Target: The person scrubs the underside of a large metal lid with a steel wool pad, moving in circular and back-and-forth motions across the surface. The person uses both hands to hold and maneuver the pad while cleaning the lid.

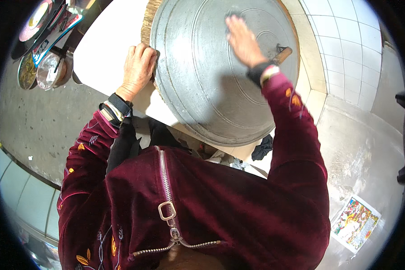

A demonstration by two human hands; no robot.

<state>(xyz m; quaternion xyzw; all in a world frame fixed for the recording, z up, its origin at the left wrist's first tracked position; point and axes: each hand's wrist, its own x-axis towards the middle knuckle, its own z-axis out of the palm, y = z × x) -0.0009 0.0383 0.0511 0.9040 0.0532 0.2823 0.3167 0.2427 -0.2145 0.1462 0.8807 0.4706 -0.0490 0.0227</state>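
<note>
A large round grey metal lid (202, 58) with raised concentric rings lies tilted across a white surface. My left hand (138, 65) is closed at the lid's left rim, fingers curled over the edge; the fingertips are hidden. My right hand (245, 42) presses on the upper part of the lid, slightly blurred. Under its fingertips shows a dark, wiry patch that looks like a scouring pad (234, 16), mostly covered by the fingers. Beside my right wrist a short wooden handle (283, 56) sticks out from the lid on a metal fitting.
The white tabletop (103, 42) reaches left of the lid. Bowls and containers (51, 69) stand at the far left above a grey floor. A white tiled wall (346, 49) borders the right. A dark cloth (262, 147) sits below the lid's lower edge; a colourful printed sheet (355, 223) lies lower right.
</note>
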